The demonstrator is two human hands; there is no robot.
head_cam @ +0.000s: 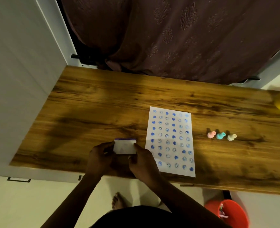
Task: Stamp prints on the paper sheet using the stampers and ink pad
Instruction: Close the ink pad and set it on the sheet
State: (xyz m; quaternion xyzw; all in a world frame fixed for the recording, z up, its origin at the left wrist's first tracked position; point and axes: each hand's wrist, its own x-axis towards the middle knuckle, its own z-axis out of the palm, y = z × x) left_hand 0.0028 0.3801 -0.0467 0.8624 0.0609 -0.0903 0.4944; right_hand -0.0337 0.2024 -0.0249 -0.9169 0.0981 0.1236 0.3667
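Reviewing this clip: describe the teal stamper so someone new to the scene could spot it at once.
On the wooden table, look right of the paper sheet covered in blue prints. Three small stampers stand there in a short row. The teal stamper is the middle one, between the pink stamper on its left and the cream stamper on its right.

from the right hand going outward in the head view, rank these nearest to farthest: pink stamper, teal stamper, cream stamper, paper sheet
From the right hand:
1. paper sheet, just to its right, nearly touching
2. pink stamper, right of the sheet
3. teal stamper, middle of the row
4. cream stamper, far right end
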